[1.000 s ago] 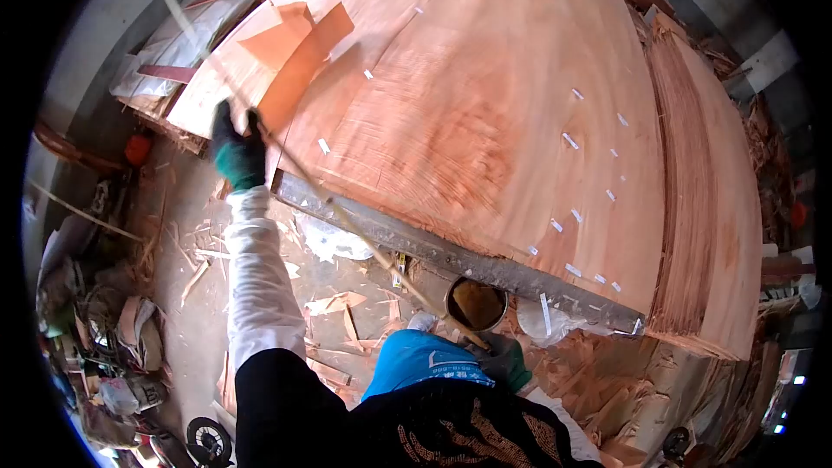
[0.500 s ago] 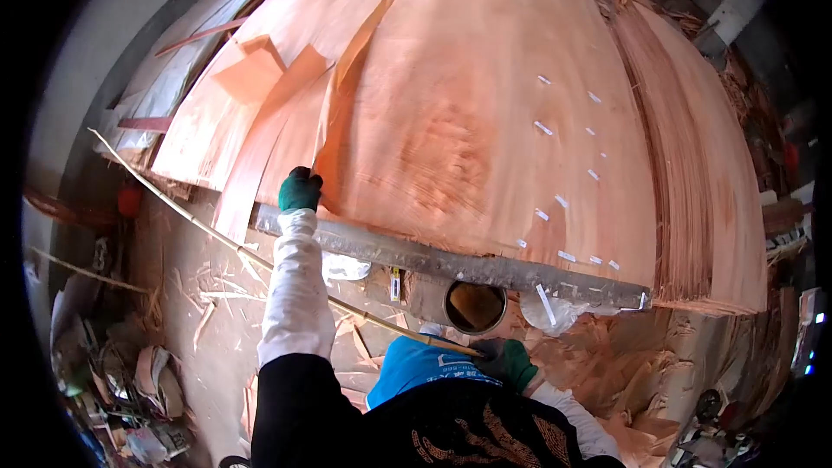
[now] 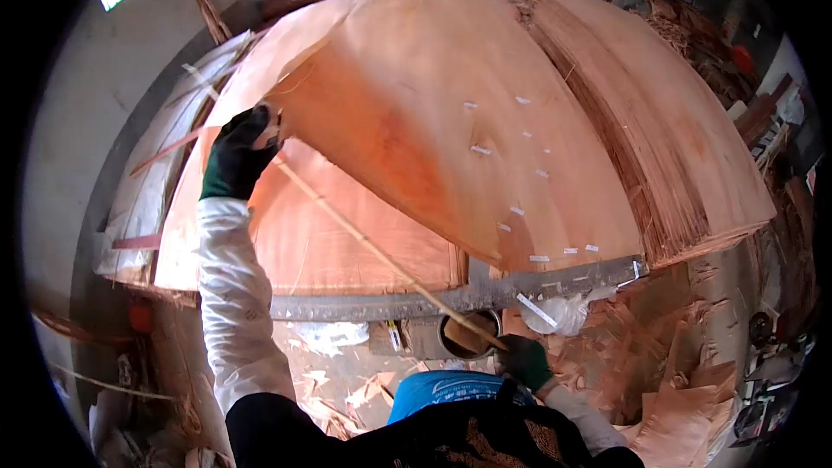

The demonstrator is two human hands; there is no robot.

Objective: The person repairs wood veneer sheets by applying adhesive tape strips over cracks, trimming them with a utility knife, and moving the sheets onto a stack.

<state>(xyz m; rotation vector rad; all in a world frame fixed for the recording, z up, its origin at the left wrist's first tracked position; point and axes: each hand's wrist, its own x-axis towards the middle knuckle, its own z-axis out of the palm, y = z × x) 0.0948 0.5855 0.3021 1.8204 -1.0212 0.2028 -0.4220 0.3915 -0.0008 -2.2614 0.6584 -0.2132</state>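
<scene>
The left hand (image 3: 238, 149), in a dark glove, pinches the raised corner of a thin wood sheet (image 3: 373, 143), whose rest lies over the bench (image 3: 381, 305). The right hand (image 3: 526, 362) is closed round the near end of a long stick (image 3: 364, 238), which slants up to beside the left hand (passing above a bucket (image 3: 445, 348) on the way).
</scene>
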